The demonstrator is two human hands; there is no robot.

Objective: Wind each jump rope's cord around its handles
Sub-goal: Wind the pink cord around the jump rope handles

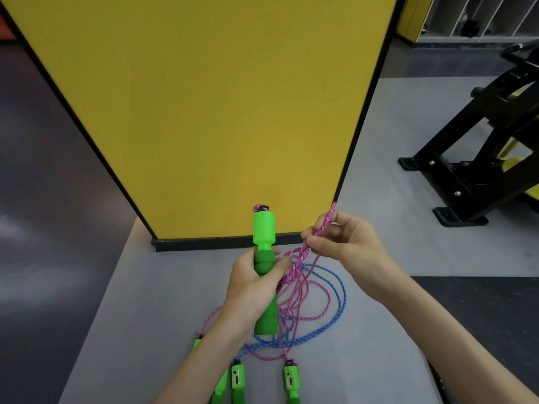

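Observation:
My left hand [253, 284] grips a green jump-rope handle [264, 231] upright by its foam middle, a pink knot at its top. My right hand [347, 243] pinches the pink cord [323, 225] to the right of the handle, holding it taut up and away. Loose loops of that pink cord hang down between the hands. A blue cord [338, 290] lies in loops on the grey floor below. Three more green handles lie near the bottom edge: one [291, 380] tied to pink cord, one [237, 380] tied to blue, and one [220, 383] partly under my left forearm.
A yellow panel with a black frame [204, 112] stands straight ahead, its base just beyond the held handle. A black and yellow exercise machine [478, 147] stands on the floor at the right. Dark flooring lies to the left and at the lower right.

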